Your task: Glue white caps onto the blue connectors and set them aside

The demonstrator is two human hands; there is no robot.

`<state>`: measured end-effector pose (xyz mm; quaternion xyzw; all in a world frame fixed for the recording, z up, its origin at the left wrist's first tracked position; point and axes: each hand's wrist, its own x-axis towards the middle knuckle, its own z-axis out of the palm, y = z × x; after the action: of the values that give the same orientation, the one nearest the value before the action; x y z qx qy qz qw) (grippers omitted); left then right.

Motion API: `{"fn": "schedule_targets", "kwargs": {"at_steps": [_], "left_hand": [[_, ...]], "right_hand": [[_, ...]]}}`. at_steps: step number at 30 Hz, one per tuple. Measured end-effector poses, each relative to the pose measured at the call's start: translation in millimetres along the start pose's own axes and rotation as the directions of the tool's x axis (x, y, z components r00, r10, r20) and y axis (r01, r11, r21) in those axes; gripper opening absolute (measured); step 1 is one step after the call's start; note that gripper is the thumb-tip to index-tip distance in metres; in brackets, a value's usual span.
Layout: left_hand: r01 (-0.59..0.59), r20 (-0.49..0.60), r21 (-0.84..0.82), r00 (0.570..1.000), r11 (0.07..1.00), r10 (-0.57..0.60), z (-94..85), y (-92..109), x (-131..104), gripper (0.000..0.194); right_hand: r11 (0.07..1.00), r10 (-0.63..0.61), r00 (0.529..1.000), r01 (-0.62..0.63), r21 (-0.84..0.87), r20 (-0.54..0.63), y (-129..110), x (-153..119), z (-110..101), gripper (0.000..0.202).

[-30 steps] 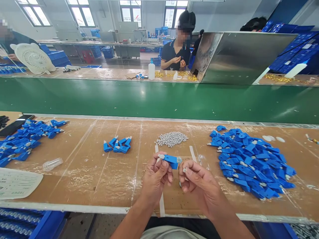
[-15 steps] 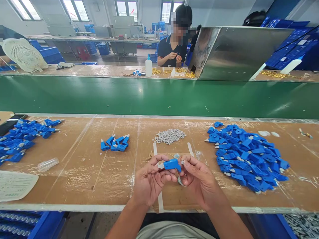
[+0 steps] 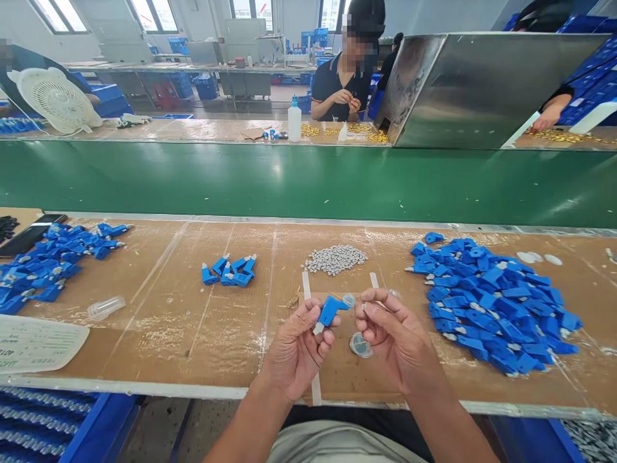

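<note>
My left hand (image 3: 296,354) is closed on a blue plastic part (image 3: 330,311) with a whitish tip pointing down toward me. Just right of it, my right hand (image 3: 402,344) pinches a tiny light-grey piece (image 3: 364,308), partly hidden by the fingertips and apart from the blue part. A small round clear dish (image 3: 360,346) lies on the table beside the right fingers. Behind the blue part is another small round pale-blue thing (image 3: 349,299). Beyond both hands sits a heap of small grey pieces (image 3: 336,260).
A big pile of blue parts (image 3: 491,302) is on the right, a small group (image 3: 229,271) left of centre, more (image 3: 43,263) at far left. A clear tube (image 3: 106,308) and paper sheet (image 3: 41,344) lie left. Past the green belt (image 3: 270,180), a co-worker (image 3: 344,90) sits.
The blue part has turned in my left hand, its whitish tip now pointing downward. My right fingers have drawn slightly away from it. A hand has appeared at the far right across the belt.
</note>
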<state>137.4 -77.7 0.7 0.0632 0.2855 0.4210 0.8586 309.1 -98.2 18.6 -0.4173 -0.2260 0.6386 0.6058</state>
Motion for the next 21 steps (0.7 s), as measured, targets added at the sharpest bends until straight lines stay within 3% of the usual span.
{"fn": "schedule_targets", "kwargs": {"at_steps": [8,15,21], "left_hand": [[0.028,-0.063,-0.091,0.997,0.995,-0.033,4.9,1.0,-1.4,0.018],[0.046,-0.036,-0.122,0.998,0.991,-0.051,3.1,1.1,-2.3,0.020],[0.022,0.080,-0.081,0.997,0.997,-0.015,-1.5,-3.4,-11.8,0.034]], "right_hand": [[0.964,-0.202,0.979,0.197,-0.177,-0.014,0.5,-8.2,-12.5,0.019],[0.898,-0.350,0.936,0.320,-0.302,-0.049,1.8,-11.0,-14.8,0.015],[0.919,-0.303,0.948,0.263,-0.294,-0.099,5.9,-13.2,-17.3,0.020]]}}
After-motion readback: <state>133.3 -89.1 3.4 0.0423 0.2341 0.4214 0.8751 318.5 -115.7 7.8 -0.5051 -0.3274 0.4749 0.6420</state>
